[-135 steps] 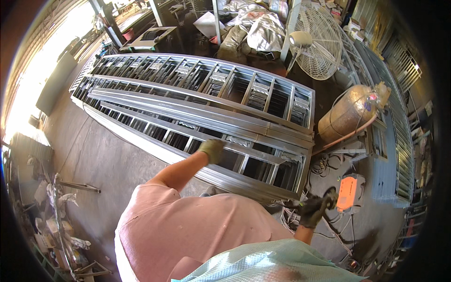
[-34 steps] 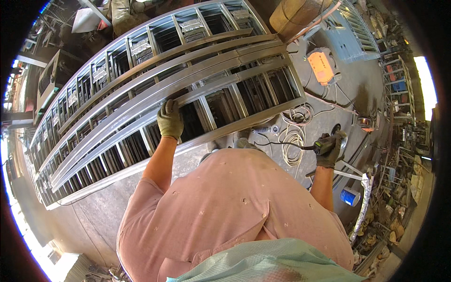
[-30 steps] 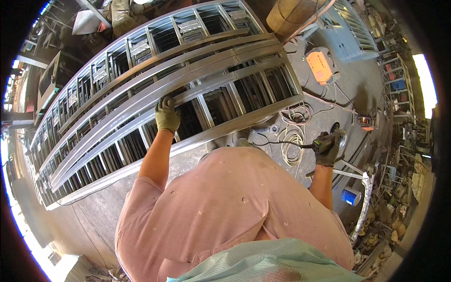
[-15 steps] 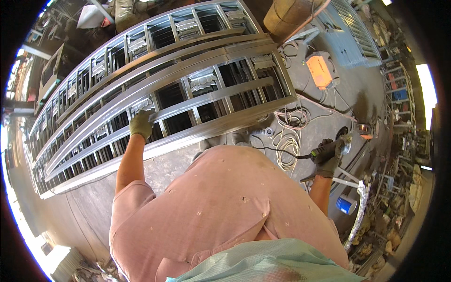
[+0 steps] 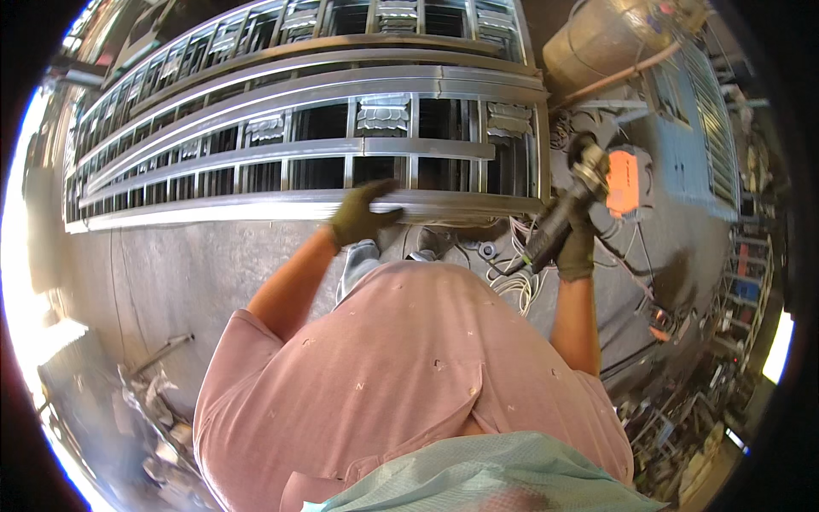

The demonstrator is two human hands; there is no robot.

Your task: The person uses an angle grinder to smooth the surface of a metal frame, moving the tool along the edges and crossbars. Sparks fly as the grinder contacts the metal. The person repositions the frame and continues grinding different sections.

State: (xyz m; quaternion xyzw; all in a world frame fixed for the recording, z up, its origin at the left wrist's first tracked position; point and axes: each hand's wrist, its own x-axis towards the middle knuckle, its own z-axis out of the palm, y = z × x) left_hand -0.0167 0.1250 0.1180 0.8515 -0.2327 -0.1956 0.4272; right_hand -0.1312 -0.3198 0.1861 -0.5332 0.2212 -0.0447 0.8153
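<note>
In my gloved right hand (image 5: 577,243) is an angle grinder (image 5: 554,226), its head and disc pointing up and away from me beside the right end of the metal frames. A cable runs from its rear end toward the floor. My gloved left hand (image 5: 363,213) is held over the near edge of the stacked metal frames (image 5: 426,205), thumb and fingers apart, with nothing in it. The frames are silvery square tubes with crossbars and pressed ornamental plates (image 5: 382,117) set between some of them. Whether the left fingertips touch the near tube, I cannot tell.
Right of the frames, an orange machine (image 5: 624,183) stands on the floor near a blue panel (image 5: 682,128). A large rusty cylinder (image 5: 601,43) is at the far right. Coiled cable (image 5: 522,294) lies by my feet. Scrap metal (image 5: 674,427) fills the lower right.
My left hand has come off the frame's inner bar and moved right, its fingers now spread. My right hand has lifted the grinder up and inward toward the frames. The view has turned.
</note>
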